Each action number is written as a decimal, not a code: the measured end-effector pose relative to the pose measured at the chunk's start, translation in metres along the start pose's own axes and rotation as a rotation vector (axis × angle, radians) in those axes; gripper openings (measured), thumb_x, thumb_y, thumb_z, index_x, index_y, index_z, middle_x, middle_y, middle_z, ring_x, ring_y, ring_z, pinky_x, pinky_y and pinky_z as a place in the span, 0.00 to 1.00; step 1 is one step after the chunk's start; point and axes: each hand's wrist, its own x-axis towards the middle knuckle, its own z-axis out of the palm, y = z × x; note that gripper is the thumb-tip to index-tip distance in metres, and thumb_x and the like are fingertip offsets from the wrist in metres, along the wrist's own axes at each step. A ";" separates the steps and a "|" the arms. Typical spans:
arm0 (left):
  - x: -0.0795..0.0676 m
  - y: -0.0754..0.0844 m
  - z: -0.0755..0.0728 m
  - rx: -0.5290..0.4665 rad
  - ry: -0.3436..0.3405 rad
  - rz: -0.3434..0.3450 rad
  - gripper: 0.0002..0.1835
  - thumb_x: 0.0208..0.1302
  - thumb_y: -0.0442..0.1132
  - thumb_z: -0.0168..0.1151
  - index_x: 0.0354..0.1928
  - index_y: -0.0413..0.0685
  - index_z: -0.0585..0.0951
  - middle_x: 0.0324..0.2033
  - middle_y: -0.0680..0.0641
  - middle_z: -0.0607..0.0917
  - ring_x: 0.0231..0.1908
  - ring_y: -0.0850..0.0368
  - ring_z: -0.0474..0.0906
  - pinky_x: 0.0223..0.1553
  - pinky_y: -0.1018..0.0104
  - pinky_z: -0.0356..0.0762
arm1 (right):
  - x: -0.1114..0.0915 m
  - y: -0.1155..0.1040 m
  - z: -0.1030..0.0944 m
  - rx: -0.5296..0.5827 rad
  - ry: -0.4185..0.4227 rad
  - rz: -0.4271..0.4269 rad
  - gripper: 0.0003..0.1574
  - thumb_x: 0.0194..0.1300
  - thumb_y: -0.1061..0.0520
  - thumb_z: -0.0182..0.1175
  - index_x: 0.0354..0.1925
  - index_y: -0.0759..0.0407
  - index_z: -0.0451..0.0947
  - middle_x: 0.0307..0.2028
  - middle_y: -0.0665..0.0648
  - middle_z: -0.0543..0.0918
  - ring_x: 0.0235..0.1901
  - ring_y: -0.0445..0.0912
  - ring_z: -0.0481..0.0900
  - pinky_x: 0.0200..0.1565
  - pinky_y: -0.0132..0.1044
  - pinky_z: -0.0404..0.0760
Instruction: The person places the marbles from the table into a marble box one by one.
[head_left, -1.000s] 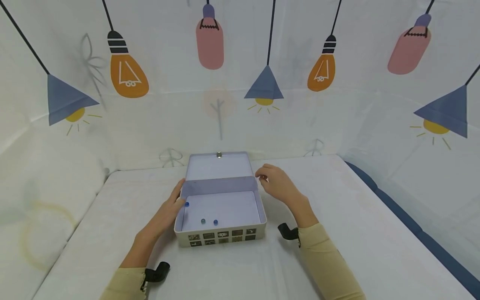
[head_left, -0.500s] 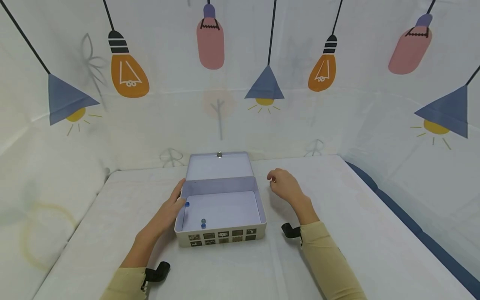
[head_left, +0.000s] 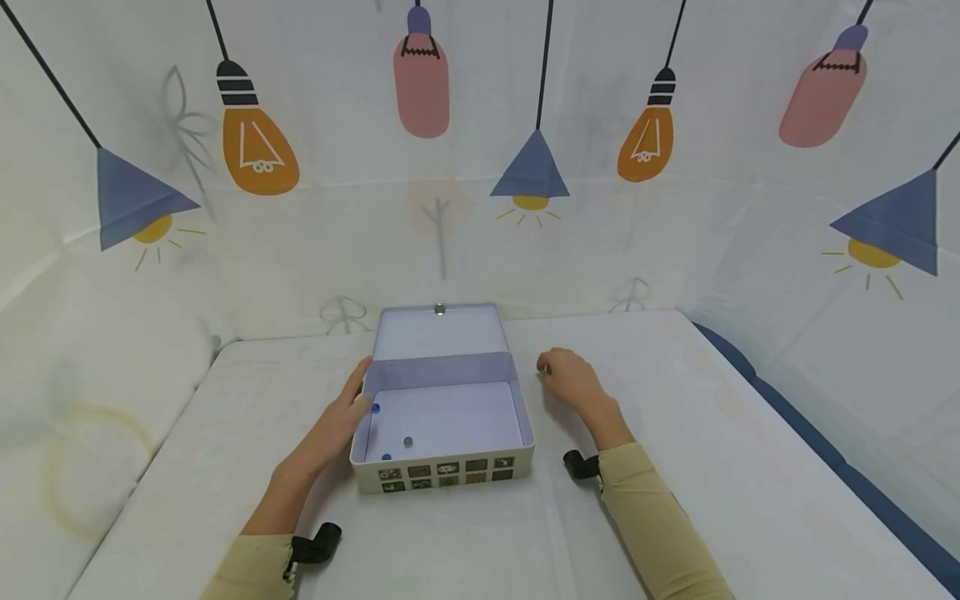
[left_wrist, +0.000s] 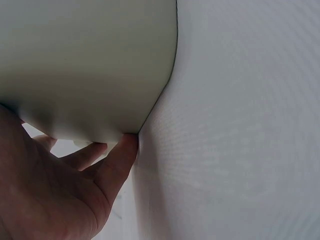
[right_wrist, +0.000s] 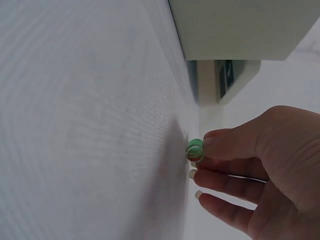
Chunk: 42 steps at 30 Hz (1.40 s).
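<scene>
Since the frame half a second ago, a blue marble [head_left: 386, 457] inside the box [head_left: 465, 417] has rolled toward the left forearm, parting from a greyish marble [head_left: 408, 442], and the right hand [head_left: 573, 382] sits slightly lower in the head view. That hand pinches a green marble [right_wrist: 195, 150] between thumb and index finger, its other fingers loosely bent, just above or on the table [head_left: 465, 550]; which of the two, I cannot tell. The box stands between the hands, its lid [head_left: 441, 333] tipped open beyond them. The left hand [head_left: 333, 429] grips its near side wall, thumb at the rim, fingers round the outside; another blue marble [head_left: 376, 408] lies just inside, beside that thumb. The green marble looks like glass: probably light, hard, slippery and quick to roll, so best taken at its widest part by two opposed fingertips without squeezing hard. The box looks thin-walled and stiff, likely light enough to slide, and best steadied by its wall and rim.
</scene>
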 end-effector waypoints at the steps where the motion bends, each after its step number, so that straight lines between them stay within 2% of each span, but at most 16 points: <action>1: 0.000 0.000 0.000 -0.003 -0.001 0.004 0.38 0.73 0.47 0.37 0.79 0.72 0.35 0.80 0.46 0.41 0.79 0.38 0.37 0.74 0.32 0.40 | 0.000 0.000 0.000 -0.002 -0.003 -0.005 0.14 0.62 0.66 0.56 0.43 0.62 0.86 0.41 0.61 0.87 0.42 0.55 0.84 0.46 0.51 0.83; 4: -0.001 0.001 -0.001 -0.013 -0.004 0.011 0.38 0.74 0.47 0.37 0.79 0.72 0.35 0.80 0.45 0.41 0.79 0.38 0.37 0.74 0.31 0.40 | 0.000 0.000 0.001 -0.011 -0.014 -0.008 0.15 0.61 0.67 0.56 0.43 0.62 0.86 0.43 0.62 0.87 0.45 0.56 0.84 0.47 0.52 0.83; 12: -0.001 0.000 0.000 -0.016 -0.003 0.007 0.38 0.73 0.46 0.37 0.79 0.70 0.35 0.80 0.45 0.41 0.79 0.38 0.37 0.74 0.32 0.40 | 0.000 -0.002 0.001 -0.057 -0.058 -0.005 0.11 0.62 0.65 0.58 0.40 0.62 0.86 0.41 0.61 0.86 0.43 0.55 0.84 0.46 0.51 0.83; 23: 0.000 -0.002 0.000 -0.001 -0.002 0.000 0.38 0.73 0.47 0.36 0.78 0.76 0.34 0.80 0.44 0.42 0.79 0.37 0.38 0.74 0.32 0.40 | -0.001 -0.003 -0.001 -0.060 -0.066 -0.024 0.11 0.61 0.66 0.58 0.39 0.63 0.85 0.39 0.61 0.86 0.41 0.55 0.83 0.46 0.50 0.82; 32: 0.001 -0.002 0.000 0.003 0.003 -0.002 0.38 0.73 0.46 0.37 0.78 0.77 0.34 0.80 0.44 0.42 0.79 0.37 0.38 0.74 0.31 0.41 | -0.001 -0.009 -0.011 -0.022 0.013 -0.068 0.11 0.61 0.67 0.59 0.41 0.63 0.86 0.39 0.61 0.86 0.43 0.55 0.84 0.47 0.50 0.83; 42: 0.001 -0.002 0.001 0.007 0.002 -0.008 0.38 0.72 0.47 0.37 0.78 0.76 0.34 0.80 0.45 0.42 0.79 0.37 0.38 0.73 0.30 0.41 | -0.008 -0.034 -0.032 0.022 0.080 -0.141 0.10 0.62 0.66 0.60 0.41 0.62 0.86 0.36 0.58 0.84 0.38 0.51 0.82 0.42 0.46 0.83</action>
